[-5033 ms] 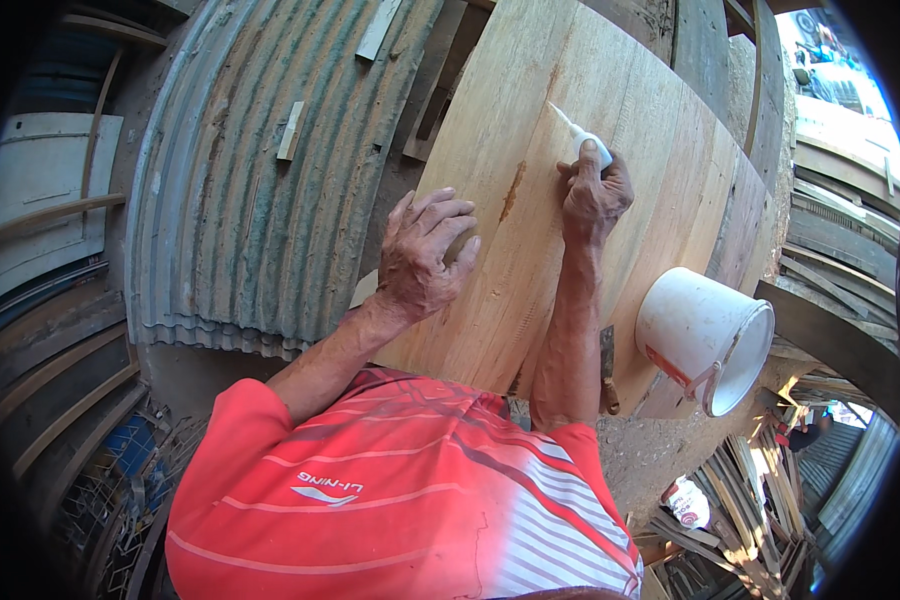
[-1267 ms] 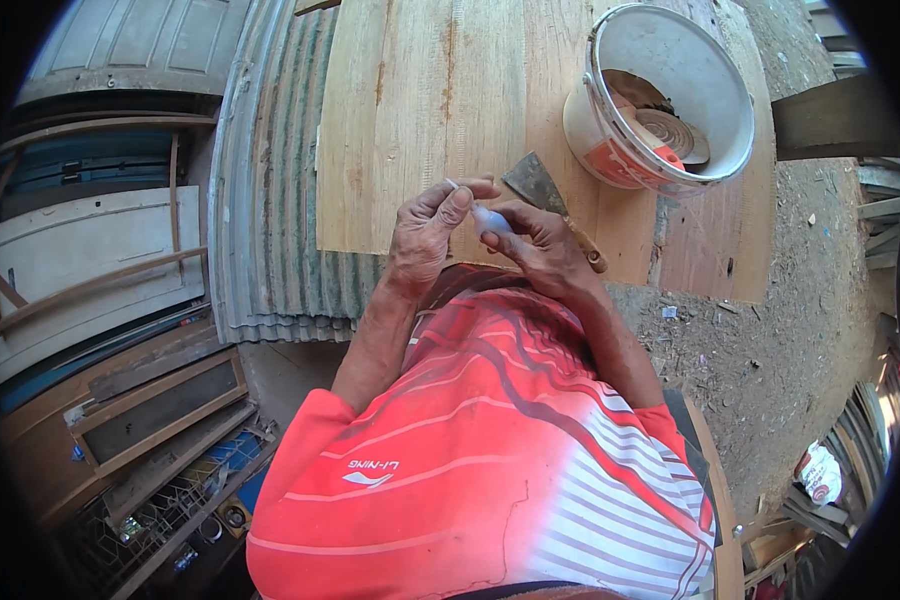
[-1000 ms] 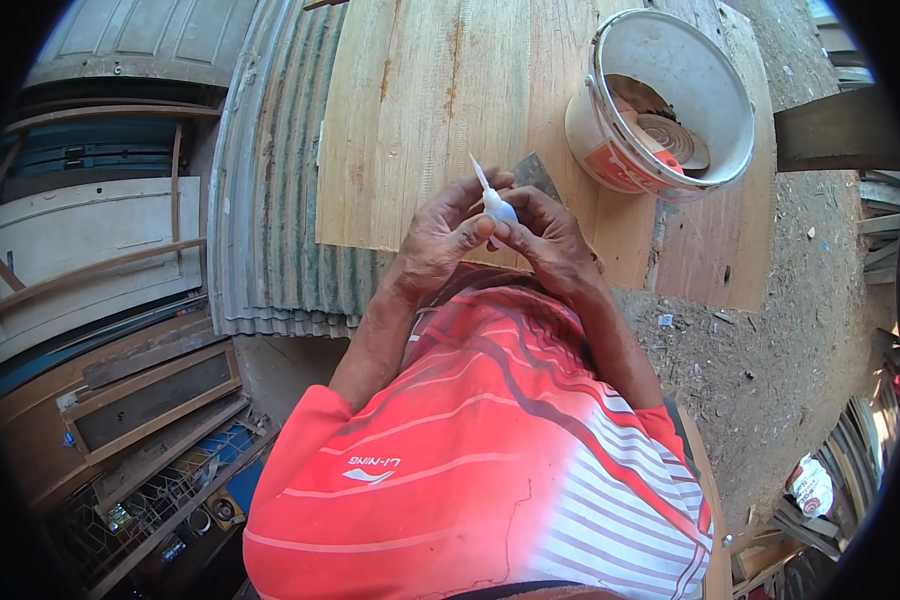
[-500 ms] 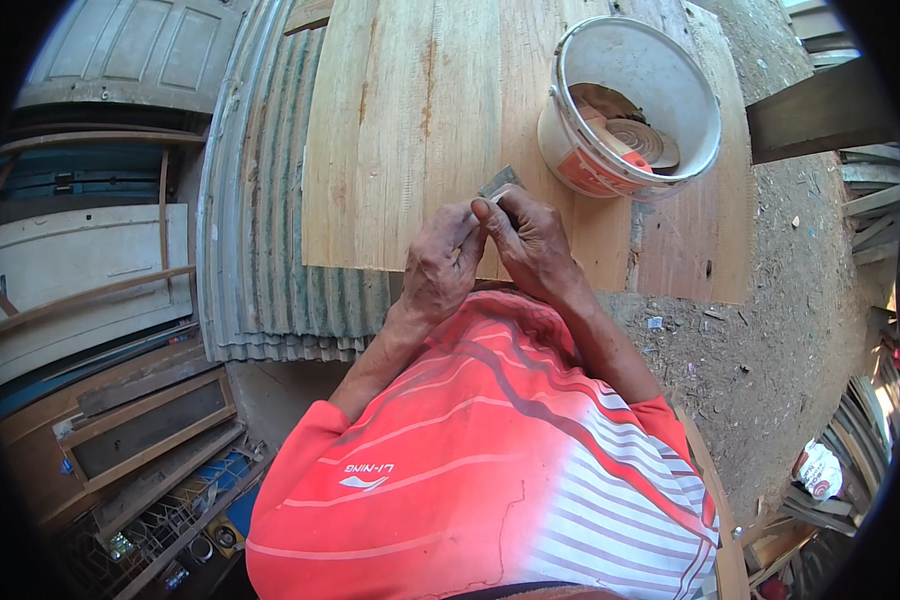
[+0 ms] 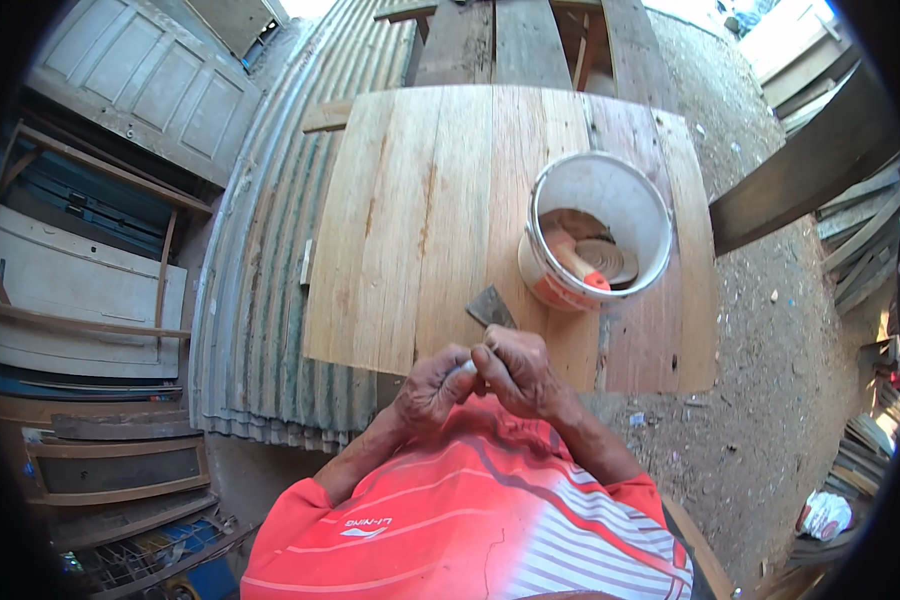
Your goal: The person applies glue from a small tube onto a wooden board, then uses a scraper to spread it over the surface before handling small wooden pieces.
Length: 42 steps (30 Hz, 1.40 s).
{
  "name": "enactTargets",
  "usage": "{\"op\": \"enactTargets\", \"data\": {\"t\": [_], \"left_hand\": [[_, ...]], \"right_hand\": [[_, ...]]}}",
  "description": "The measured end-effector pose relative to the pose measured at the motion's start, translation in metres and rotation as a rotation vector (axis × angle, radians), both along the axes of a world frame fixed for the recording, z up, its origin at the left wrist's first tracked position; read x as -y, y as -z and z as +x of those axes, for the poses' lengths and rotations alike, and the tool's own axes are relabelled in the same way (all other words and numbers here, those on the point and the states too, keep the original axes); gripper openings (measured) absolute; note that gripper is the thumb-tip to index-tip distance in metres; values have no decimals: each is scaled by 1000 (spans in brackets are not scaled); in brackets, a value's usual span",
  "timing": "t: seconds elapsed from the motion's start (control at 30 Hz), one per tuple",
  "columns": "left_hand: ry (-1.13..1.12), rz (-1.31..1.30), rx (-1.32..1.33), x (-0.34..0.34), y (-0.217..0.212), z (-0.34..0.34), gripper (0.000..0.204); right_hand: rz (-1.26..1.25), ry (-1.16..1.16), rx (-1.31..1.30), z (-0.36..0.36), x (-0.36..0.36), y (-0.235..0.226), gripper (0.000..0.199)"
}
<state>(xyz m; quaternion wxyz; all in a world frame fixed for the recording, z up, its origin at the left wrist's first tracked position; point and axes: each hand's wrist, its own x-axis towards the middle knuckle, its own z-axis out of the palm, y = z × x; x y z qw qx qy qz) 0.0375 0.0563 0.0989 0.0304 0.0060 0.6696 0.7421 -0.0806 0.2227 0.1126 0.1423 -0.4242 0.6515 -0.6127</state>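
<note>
My two hands meet in front of my chest, just over the near edge of a wooden panel made of joined boards. My right hand is closed round a putty knife, its flat grey blade pointing away over the panel; the handle is hidden by the fingers. My left hand is closed beside it, fingertips touching the right hand's. A small white piece shows at the left thumb; its kind is too small to tell. Right of the blade stands a white bucket on the panel, holding a brush with an orange-red handle tip.
Corrugated metal sheets lie along the panel's left side. Old doors and frames lean at the far left. Weathered planks lie beyond the panel. A dark beam and wood piles stand at the right, on littered ground.
The view has tilted up, so panel, bucket and hands sit lower and more planks show beyond. More of the putty knife's blade is visible. Both hands remain together.
</note>
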Motion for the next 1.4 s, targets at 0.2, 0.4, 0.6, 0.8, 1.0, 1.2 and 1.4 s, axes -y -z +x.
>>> {"op": "enactTargets", "data": {"t": [0.2,0.4,0.6,0.8,1.0,1.2,1.4], "left_hand": [[212,322,205,16,-14,6,39],[332,409,243,21,-20,2,50],[74,443,162,23,35,14,47],[-588,447,85,9,45,37,52],[-762,60,16,28,59,90,60],[-1077,83,59,51,67,167,71],[-1635,410,240,82,153,309,74]], "right_hand": [[-38,-86,-172,3,-1,-19,28],[-34,-108,-219,10,-1,-20,28],[85,-32,-21,14,14,-5,25],[138,-79,82,40,47,21,28],[190,-184,115,84,97,28,25],[287,-420,200,113,160,8,25],[591,-845,14,200,219,65,29]]}}
